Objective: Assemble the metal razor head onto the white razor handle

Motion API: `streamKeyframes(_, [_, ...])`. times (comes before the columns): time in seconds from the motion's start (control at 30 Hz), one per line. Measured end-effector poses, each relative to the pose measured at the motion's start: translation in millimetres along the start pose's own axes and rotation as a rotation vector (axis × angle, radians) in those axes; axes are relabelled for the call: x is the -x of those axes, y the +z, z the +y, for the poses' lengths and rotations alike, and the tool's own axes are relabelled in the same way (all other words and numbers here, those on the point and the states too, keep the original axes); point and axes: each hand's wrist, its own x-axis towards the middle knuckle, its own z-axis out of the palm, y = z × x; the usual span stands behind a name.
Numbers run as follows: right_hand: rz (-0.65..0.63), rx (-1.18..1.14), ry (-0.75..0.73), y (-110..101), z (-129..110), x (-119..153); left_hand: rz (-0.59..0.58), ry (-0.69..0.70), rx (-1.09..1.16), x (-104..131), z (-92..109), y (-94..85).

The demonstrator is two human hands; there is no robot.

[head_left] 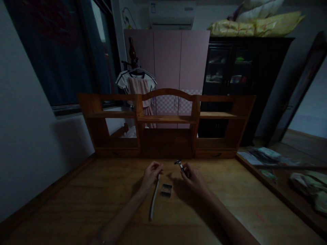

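Note:
My right hand [193, 177] is closed around the dark handle of a safety razor [181, 165], its T-shaped metal head pointing up and to the left above the table. Across from it, my left hand [152, 173] has its thumb and fingers brought together in a pinch; what is between them, if anything, is too small to make out. Just below those fingertips starts a thin pale stick or tube [154, 199], which runs down toward me; whether the fingers touch it I cannot tell. Between the hands lies a small clear case with dark ends [166, 190].
A wooden table [107, 190] spreads under both hands. At its back edge stands a wooden shelf unit [167, 119] with open compartments. Beyond the right edge lie papers [258, 156] and a pale cloth item [310, 190]. A wall [46, 143] borders the left.

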Motion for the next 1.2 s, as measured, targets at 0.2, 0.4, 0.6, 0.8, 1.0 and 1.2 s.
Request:
streamKeyframes(0.2, [-0.014,0.065,0.002,-2.0,-3.4,4.1,0.017,0.025,-0.033,1.0,-1.6,-6.5])
streamKeyframes(0.4, [-0.028,0.081,0.007,2.0,-6.4,8.3,-0.039,-0.022,0.069,2.9,-5.7,-7.5])
streamKeyframes(0.6, [-0.087,0.043,-0.066,4.2,-16.5,12.2,-0.176,-0.171,0.136,7.7,-4.6,1.8])
streamKeyframes(0.8, [-0.078,-0.026,-0.191,1.4,-32.1,14.2,-0.235,-0.149,0.053,19.2,4.8,12.4])
streamKeyframes(1.0, [-0.069,-0.039,-0.164,5.0,-28.5,13.4,-0.223,-0.154,0.036,19.8,5.1,11.5])
streamKeyframes(1.2, [-0.084,-0.054,-0.131,6.5,-25.4,14.0,-0.237,-0.149,0.055,18.6,-0.5,10.8])
